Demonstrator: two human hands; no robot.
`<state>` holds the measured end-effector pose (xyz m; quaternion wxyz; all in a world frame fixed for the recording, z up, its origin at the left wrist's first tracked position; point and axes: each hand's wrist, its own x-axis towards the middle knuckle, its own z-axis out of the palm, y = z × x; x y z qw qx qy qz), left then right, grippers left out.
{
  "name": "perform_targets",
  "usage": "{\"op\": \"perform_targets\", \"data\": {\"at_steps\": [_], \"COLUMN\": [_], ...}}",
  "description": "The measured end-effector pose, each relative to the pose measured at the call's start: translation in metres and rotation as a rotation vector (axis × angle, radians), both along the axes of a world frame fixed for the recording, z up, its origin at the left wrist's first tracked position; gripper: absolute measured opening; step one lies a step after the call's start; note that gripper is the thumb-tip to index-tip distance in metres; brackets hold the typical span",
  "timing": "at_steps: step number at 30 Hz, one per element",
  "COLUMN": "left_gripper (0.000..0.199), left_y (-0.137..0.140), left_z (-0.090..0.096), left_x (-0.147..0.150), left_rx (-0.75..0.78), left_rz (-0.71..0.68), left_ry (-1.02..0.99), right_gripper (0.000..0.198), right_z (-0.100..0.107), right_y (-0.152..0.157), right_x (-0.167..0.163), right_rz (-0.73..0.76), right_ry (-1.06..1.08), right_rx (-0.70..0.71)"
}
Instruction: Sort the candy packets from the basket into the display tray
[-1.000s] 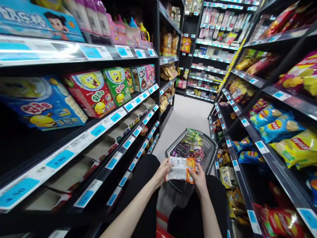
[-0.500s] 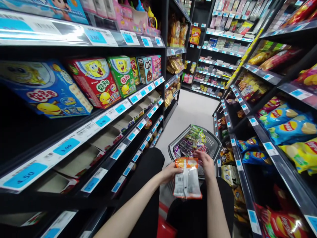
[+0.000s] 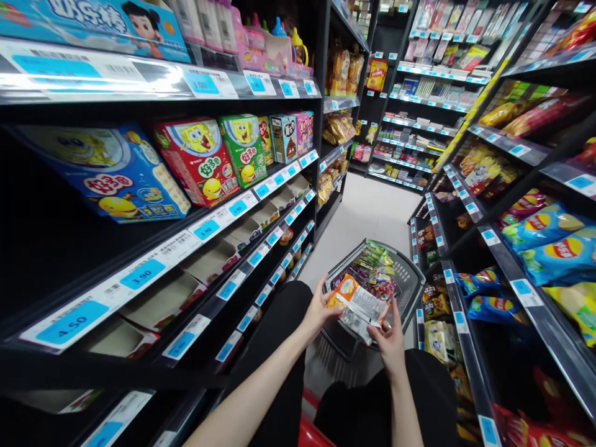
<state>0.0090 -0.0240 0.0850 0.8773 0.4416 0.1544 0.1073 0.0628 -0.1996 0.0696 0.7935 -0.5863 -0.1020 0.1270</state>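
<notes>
Between my two hands is an orange and silver-white snack packet (image 3: 361,304), its printed side tilted up at me. My left hand (image 3: 322,310) grips the orange end, with the thumb on top. At the opposite, pale end, my right hand (image 3: 390,338) pinches the lower right edge between thumb and fingers. Just beyond and beneath the packet stands a dark grey shopping basket (image 3: 412,279) on the floor. Several small green, purple and red packets (image 3: 372,264) lie inside it, partly covered by the one I hold.
On the left, shelves hold cartoon snack boxes (image 3: 200,158) above open cartons (image 3: 172,298). The right shelves carry crisp bags (image 3: 554,239). Pale floor (image 3: 372,205) runs along the aisle to a far rack (image 3: 410,130). A red edge (image 3: 311,431) shows between my legs.
The packet has turned from upright to lying slantwise and moved up over the basket's near part. My right hand, earlier off to its side, now grips its right end.
</notes>
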Motion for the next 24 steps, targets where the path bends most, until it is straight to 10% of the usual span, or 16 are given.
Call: {"op": "perform_targets", "data": {"at_steps": [11,20,24], "left_gripper": [0.034,0.012,0.012], "left_y": [0.009,0.001,0.001], "left_z": [-0.005,-0.001,-0.002], "left_x": [-0.006,-0.003,-0.001], "left_rx": [0.688,0.684,0.538], "left_rz": [-0.170,-0.036,-0.033], "left_ry": [0.117,0.184,0.215], "right_gripper": [0.022,0.031,0.033], "right_z": [-0.017,-0.015,-0.022], "right_y": [-0.022,-0.019,-0.021], "right_x": [0.006,0.004,0.009], "right_rz": [-0.016,-0.060,-0.125], "right_ry": [-0.128,-0.201,-0.136], "right_rx": [-0.269,-0.469,-0.350]}}
